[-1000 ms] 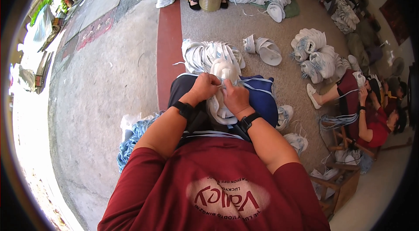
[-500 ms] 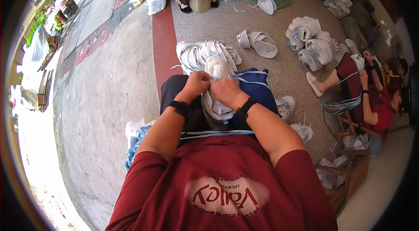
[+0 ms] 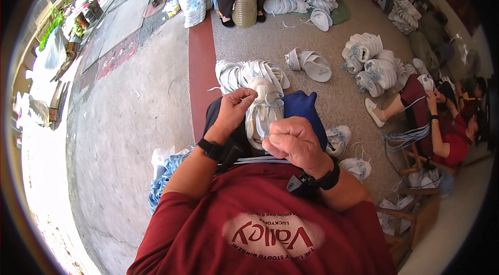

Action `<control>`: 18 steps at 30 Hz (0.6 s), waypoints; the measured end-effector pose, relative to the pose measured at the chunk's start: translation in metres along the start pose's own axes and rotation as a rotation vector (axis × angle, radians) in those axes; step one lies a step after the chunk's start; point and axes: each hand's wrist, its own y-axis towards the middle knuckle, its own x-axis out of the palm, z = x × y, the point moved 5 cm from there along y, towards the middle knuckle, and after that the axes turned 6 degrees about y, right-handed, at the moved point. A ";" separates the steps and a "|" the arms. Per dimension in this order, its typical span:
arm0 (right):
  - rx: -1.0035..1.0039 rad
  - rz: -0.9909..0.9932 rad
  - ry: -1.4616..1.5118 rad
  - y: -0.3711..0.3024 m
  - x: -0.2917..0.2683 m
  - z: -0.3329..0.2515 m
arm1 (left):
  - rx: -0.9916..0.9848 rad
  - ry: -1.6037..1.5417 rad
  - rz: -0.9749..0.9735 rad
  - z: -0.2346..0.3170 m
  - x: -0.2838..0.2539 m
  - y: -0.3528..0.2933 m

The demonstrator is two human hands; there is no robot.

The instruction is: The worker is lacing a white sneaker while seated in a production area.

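- My left hand (image 3: 235, 106) is closed in a pinch at the top end of the white shoe (image 3: 263, 111); the fingers hold the shoe edge or the pale blue lace (image 3: 271, 103) there, I cannot tell which of the two.
- My right hand (image 3: 292, 142) is curled into a fist just below the shoe. It seems to pull an end of the lace, but the lace inside the fist is hidden.
- The shoe lies on my lap (image 3: 304, 111), on the dark blue cloth, between my two hands.
- Its long axis runs away from my body, almost straight up in the picture. One end points to the pile of white shoes (image 3: 241, 73) on the floor in front of me, the other end to my belly. I judge the toe is the far end, but I am not sure.
- Risk: if my right hand pulls too hard, the lace may slip from the left pinch and come out of an eyelet.
- Risk: the shoe only rests on my lap, so a strong pull to one side may turn it or make it slide down to the floor.
- Risk: the loose lace may tangle with the blue laces (image 3: 166, 176) lying beside my left leg.
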 end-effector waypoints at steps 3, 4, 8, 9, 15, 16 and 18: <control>0.033 0.374 0.406 -0.014 -0.028 0.024 | 0.152 -0.095 -0.196 0.100 0.016 -0.034; 0.016 0.373 0.398 -0.013 -0.032 0.030 | 0.188 -0.106 -0.278 0.113 0.021 -0.044; -0.076 0.277 0.652 -0.009 -0.033 0.040 | 0.408 0.136 -0.143 0.113 0.018 -0.061; -0.089 0.278 0.743 -0.008 -0.030 0.038 | 0.313 0.075 -0.098 0.112 0.016 -0.063; -0.161 0.342 0.764 -0.019 -0.034 0.040 | 0.520 0.246 0.172 0.129 0.010 -0.064; -0.185 0.424 0.710 -0.022 -0.039 0.042 | 0.524 0.244 0.169 0.129 0.010 -0.065; -0.175 0.471 0.704 -0.020 -0.040 0.047 | 0.412 0.151 0.139 0.122 0.010 -0.066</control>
